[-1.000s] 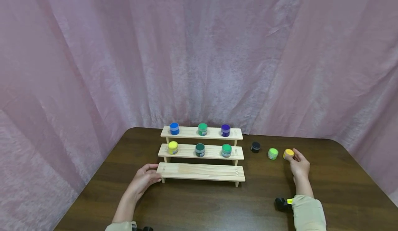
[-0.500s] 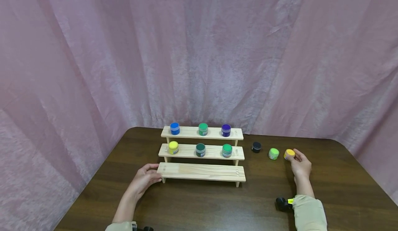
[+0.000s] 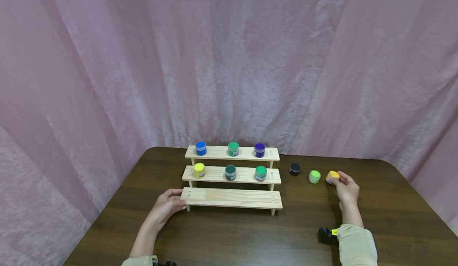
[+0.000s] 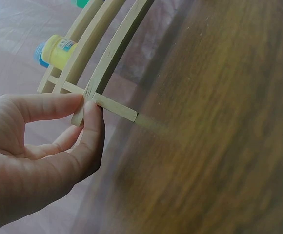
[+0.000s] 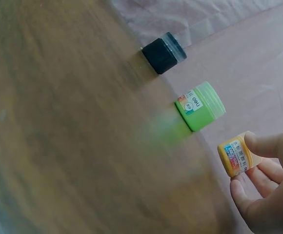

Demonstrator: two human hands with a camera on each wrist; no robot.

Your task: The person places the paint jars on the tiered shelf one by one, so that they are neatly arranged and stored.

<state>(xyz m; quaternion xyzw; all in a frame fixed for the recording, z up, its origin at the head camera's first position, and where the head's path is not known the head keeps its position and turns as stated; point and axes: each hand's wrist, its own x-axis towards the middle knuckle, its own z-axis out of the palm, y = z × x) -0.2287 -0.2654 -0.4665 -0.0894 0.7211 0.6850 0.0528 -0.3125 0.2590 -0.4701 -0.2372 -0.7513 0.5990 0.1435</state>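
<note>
My left hand [image 3: 164, 210] pinches the left end of the bottom step of a three-tier wooden rack [image 3: 232, 197]; in the left wrist view, thumb and forefinger meet on the step's end. At the right, my right hand [image 3: 347, 190] holds a small orange-yellow paint jar [image 5: 236, 156] between thumb and fingers, tilted. Left of that jar stand a light green paint jar [image 3: 314, 177] and a black paint jar [image 3: 294, 169] on the table. The bottom step carries no jar.
Blue [image 3: 200, 148], green [image 3: 233, 149] and purple [image 3: 259, 150] jars stand on the top step. Yellow [image 3: 199, 170], dark green [image 3: 230, 172] and green [image 3: 261, 173] jars stand on the middle one. A pink curtain [image 3: 229, 59] hangs behind the brown table [image 3: 250, 238].
My right hand has shifted very slightly, and the orange-yellow jar in it now tilts more, showing more of its side. The left hand stays on the rack.
</note>
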